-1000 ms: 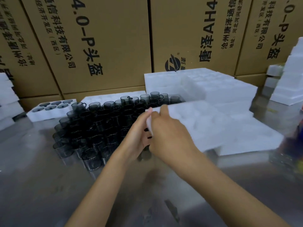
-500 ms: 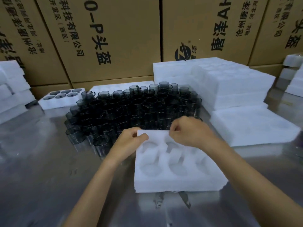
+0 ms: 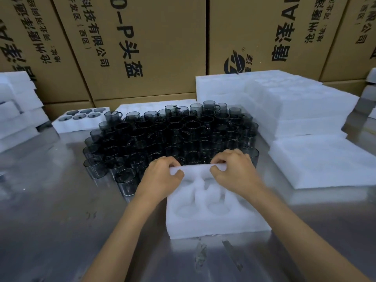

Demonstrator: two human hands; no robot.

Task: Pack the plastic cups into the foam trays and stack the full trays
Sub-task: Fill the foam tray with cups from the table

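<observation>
Both hands (image 3: 162, 178) (image 3: 234, 169) pinching tray's (image 3: 213, 222) far edge, fingers clamped on foam; pushing farther risks toppling near cups (image 3: 173, 135) on worktop (image 3: 50, 210).

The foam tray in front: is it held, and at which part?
Yes. Both the left hand and right hand pinch the foam tray at its far edge.

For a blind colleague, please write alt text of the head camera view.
Both hands, left and right, pinch the far edge of an empty foam tray lying on a metal table. Behind it stands a dense cluster of dark cups. Foam stacks lie to the right, with cardboard boxes at the back.
</observation>
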